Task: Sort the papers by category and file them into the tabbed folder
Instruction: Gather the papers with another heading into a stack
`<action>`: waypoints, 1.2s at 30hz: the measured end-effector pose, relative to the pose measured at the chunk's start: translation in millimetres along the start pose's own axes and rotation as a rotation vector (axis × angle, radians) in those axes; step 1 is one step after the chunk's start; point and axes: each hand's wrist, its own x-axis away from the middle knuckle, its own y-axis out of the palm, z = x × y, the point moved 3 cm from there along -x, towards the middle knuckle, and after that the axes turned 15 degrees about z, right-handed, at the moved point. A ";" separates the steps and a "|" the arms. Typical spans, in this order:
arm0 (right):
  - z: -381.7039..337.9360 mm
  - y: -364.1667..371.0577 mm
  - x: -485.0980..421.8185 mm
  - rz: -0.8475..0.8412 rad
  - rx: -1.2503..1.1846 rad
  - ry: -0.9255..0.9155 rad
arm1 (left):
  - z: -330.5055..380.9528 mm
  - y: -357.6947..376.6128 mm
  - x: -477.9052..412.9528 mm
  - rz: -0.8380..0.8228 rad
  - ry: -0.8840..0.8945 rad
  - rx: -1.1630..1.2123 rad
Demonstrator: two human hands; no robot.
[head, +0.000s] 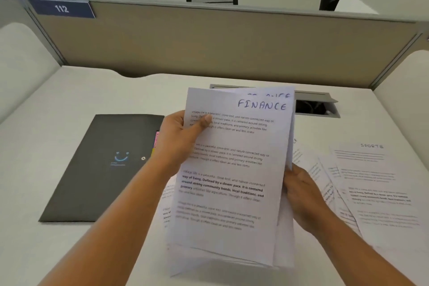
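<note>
Stack of papers [232, 181]: I hold it upright in front of me, its long axis running from bottom edge, nearest me, up and away. The top sheet is hand-lettered FINANCE, and a second lettered heading peeks out behind it. My right hand [301, 193] grips the right edge low down, fingers wrapped behind where I cannot see them. My left hand [178, 137] pinches the left edge higher up, with the thumb [204, 121] pressed on the printed face.

The tabbed folder [104, 165] lies flat and closed on the desk [69, 90], to the left of the stack and just beyond my left wrist. Its coloured tabs [156, 144] line the edge that faces my hand. So the left hand is the nearer one, and I judge the stack must travel left and down to reach it, once the cover is opened.

More loose sheets lie under the stack and fan out to the right, the SPORTS sheet [376, 181] among them, well apart from the folder. The bare desk left of the folder gives room to swing the cover open. Farther back, an open cable hatch [318, 107] sits behind the stack, then the partition [209, 42].
</note>
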 end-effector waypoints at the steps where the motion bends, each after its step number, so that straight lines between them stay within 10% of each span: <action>1: -1.6 -0.3 1.2 -0.023 -0.005 -0.033 | -0.9 0.0 2.2 0.009 0.000 0.003; 6: -9.9 3.3 1.9 0.033 -0.022 -0.161 | 1.6 -2.5 14.9 0.126 0.101 0.093; 14: -22.3 6.0 4.1 0.115 -0.162 -0.288 | -19.2 -10.1 28.9 -0.211 0.189 0.207; 23: 17.1 2.8 -8.9 -0.057 0.138 -0.357 | -53.3 -16.4 34.1 0.057 0.125 0.083; 29: 78.7 -52.4 -58.3 0.185 1.064 -0.233 | -46.0 -39.0 7.7 0.185 0.037 0.068; 36: 83.4 -46.7 -59.6 0.141 1.377 -0.289 | -69.5 -45.7 8.0 0.200 -0.106 0.004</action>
